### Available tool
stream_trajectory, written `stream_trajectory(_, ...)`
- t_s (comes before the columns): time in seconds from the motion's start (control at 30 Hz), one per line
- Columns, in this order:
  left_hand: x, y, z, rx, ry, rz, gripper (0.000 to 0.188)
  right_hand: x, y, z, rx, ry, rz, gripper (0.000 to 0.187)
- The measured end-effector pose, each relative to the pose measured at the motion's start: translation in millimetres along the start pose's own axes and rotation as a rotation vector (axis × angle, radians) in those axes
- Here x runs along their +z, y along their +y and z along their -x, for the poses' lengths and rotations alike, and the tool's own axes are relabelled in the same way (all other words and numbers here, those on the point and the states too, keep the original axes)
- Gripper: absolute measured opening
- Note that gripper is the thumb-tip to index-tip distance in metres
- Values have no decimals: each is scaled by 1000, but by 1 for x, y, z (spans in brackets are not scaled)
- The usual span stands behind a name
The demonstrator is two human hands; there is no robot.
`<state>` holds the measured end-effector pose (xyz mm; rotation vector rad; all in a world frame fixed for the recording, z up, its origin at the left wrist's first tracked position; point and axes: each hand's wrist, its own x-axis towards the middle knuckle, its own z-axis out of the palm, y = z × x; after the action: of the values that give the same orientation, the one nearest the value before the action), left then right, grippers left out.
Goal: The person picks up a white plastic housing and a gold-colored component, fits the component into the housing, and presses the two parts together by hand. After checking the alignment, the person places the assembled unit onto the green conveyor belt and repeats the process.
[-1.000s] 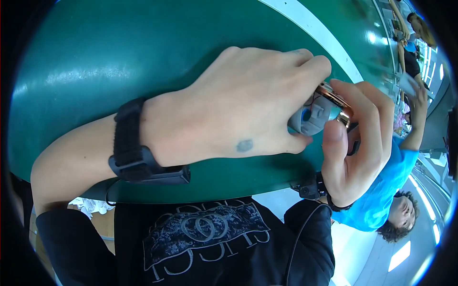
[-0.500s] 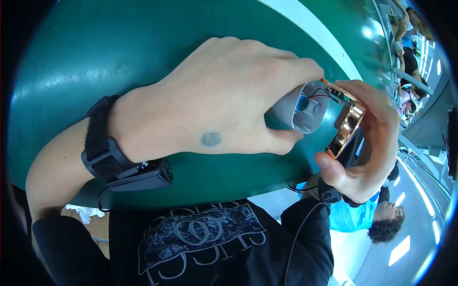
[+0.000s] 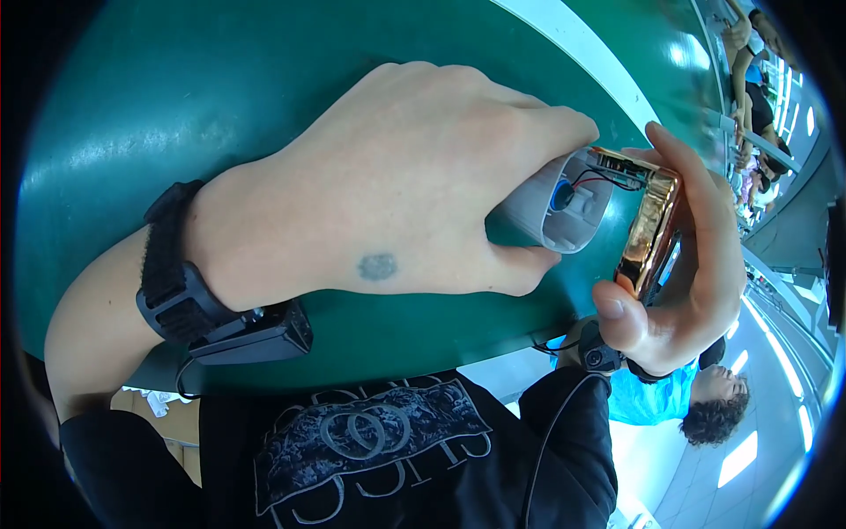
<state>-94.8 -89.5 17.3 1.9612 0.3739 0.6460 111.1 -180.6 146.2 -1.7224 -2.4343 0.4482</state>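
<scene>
My left hand (image 3: 414, 176) is closed around a light grey hollow plastic housing (image 3: 577, 231), thumb on one side and fingers on the other. Its open end faces right, and a round blue part (image 3: 561, 195) shows inside. Thin red and black wires (image 3: 608, 181) run from there to a shiny gold-coloured cap (image 3: 650, 231) with a small circuit board (image 3: 624, 164) along its edge. Thumb and fingers of my right hand (image 3: 705, 256) grip this cap just right of the housing. Cap and housing are apart, joined only by the wires.
Both hands are above a green tabletop (image 3: 238, 97) with a white strip (image 3: 582, 44) across its far side. A black device (image 3: 256, 333) is strapped to my left wrist. A person in blue (image 3: 652, 397) is at the lower right, with more people (image 3: 758, 106) at the upper right.
My right hand has turned the gold-coloured cap and shifted slightly right, so more of its shiny face shows. One right finger has straightened upward. The left hand keeps its hold on the housing.
</scene>
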Motion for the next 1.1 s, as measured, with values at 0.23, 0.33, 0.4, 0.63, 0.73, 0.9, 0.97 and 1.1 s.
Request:
stream_trajectory(0.23, 2, 1, -1, 15, 8, 5, 72, -1, -11, 3, 169, -13, -39, 105)
stream_trajectory(0.33, 2, 0, -2, 21, 7, 9, 72, 0, -6, 3, 146, -27, -55, 108)
stream_trajectory(0.4, 2, -2, -1, 18, -9, -6, 72, 4, -2, 3, 131, -31, -72, 109)
stream_trajectory(0.63, -1, -1, -3, 7, -30, 19, 74, 2, 2, 2, 53, -22, -74, 113)
stream_trajectory(0.73, -2, -3, -4, -9, -67, 21, 74, 3, 4, 1, 24, -45, -56, 111)
stream_trajectory(0.9, -2, -7, -7, 19, -136, 15, 72, 3, 3, 1, 9, -74, -4, 108)
stream_trajectory(0.97, 1, -8, -8, 46, -141, 18, 71, 10, 3, 2, 2, -68, 33, 107)
stream_trajectory(1.1, -2, -11, -5, 36, -158, -33, 71, 26, 3, 0, -12, -58, 63, 104)
